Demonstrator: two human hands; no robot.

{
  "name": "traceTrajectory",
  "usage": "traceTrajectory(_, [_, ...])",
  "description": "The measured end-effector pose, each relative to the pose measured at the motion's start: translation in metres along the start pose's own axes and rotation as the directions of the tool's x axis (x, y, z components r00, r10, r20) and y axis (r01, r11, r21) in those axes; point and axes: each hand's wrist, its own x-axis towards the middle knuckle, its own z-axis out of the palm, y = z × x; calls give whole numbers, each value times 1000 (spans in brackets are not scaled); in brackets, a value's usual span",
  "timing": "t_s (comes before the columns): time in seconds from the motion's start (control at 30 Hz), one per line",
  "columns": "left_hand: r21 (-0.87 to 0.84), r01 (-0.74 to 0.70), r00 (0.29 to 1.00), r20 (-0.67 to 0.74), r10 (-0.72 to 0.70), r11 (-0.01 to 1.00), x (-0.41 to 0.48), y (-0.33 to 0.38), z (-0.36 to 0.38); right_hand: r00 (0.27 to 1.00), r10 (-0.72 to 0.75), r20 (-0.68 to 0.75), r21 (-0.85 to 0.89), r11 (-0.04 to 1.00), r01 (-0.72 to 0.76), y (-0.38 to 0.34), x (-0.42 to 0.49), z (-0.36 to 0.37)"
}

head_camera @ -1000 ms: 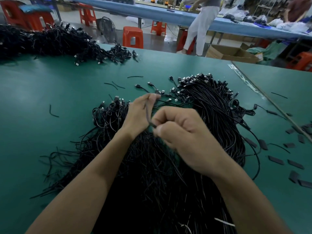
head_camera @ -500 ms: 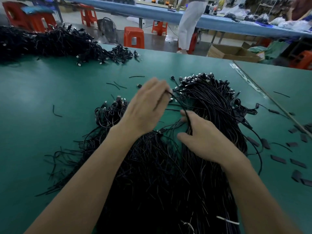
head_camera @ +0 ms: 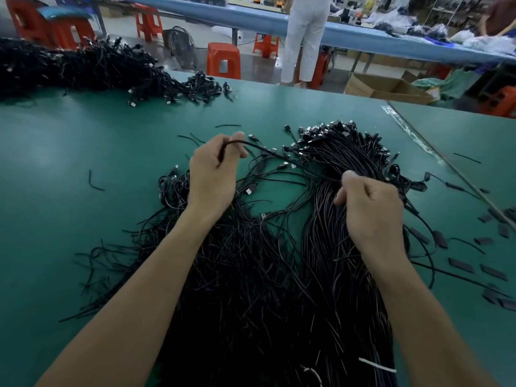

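Note:
A large heap of thin black cables with small plugs lies on the green table [head_camera: 83, 152]. It is split into a tangled left pile [head_camera: 229, 275] and a straighter right bundle [head_camera: 343, 152]. My left hand [head_camera: 213, 174] pinches one black cable [head_camera: 268, 150] between thumb and fingers, raised above the left pile. That cable runs rightwards to my right hand [head_camera: 368, 208], whose curled fingers grip strands of the right bundle.
Another big black cable heap [head_camera: 83, 68] lies at the table's far left. Small dark flat pieces [head_camera: 460, 265] are scattered at the right. Short cable offcuts [head_camera: 93, 181] lie on the left. A person in white trousers [head_camera: 304, 37] stands beyond, among orange stools [head_camera: 223, 60].
My hands have moved apart: the left hand went left and up with the cable, the right hand went right and curled onto the bundle. The heap now shows a gap in its middle.

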Motion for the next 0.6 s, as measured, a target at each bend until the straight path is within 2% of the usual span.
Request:
traceTrajectory(0.07, [71, -120, 993, 2, 120, 990, -2, 10, -3, 991, 14, 133, -147, 989, 5, 4, 0, 1])
traceTrajectory(0.17, [271, -187, 970, 200, 134, 944, -6, 21, -9, 935, 56, 350, -336, 939, 70, 7, -5, 6])
traceTrajectory(0.2, [329, -184, 957, 275, 93, 926, -8, 22, -12, 916, 61, 395, -330, 941, 79, 6, -7, 8])
traceTrajectory(0.27, [378, -147, 926, 377, -7, 914, -14, 19, -17, 894, 43, 447, -205, 977, 55, 0, -12, 12])
traceTrajectory(0.37, [385, -72, 897, 429, -109, 920, -20, 11, -19, 892, -21, 451, -47, 998, 48, -4, -15, 18])
traceTrajectory(0.47, [349, -58, 844, 518, -141, 935, -20, 3, -22, 928, -65, 366, -35, 996, 84, -4, -15, 19])
traceTrajectory(0.53, [296, -40, 811, 567, -142, 954, -21, 0, -25, 940, -102, 325, -12, 994, 112, -3, -15, 17])
traceTrajectory(0.6, [170, 55, 773, 617, -150, 984, -25, 3, -29, 950, -114, 290, 16, 993, 115, -4, -14, 17])
